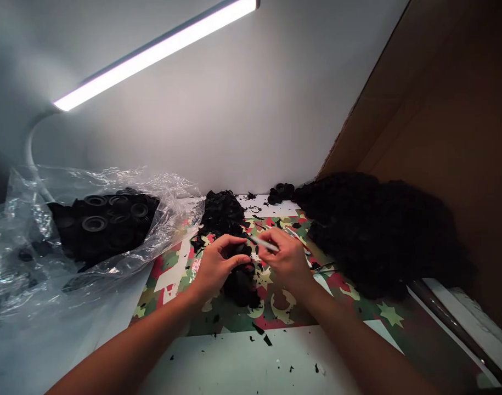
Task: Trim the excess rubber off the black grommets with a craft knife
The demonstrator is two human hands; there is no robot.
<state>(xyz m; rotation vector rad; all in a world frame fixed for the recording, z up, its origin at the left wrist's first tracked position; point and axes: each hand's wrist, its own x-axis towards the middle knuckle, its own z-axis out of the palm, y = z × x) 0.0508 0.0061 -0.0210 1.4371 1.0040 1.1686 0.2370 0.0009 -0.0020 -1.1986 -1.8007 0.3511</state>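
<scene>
My left hand is closed, thumb and forefinger gripping a small black rubber part at the centre of the table. Its exact shape is mostly hidden by the fingers. In my right hand is a slim, light-coloured pen-like tool, its tip pointing left at the black part. The tip is too small to make out. Directly below the hands lies a small heap of black rubber pieces. Behind them rises another pile of black scraps.
An open clear plastic bag of black rubber rings lies left. A large black heap fills the right side, against a cardboard panel. A lit lamp hangs above. Black offcuts litter the camouflage-patterned sheet.
</scene>
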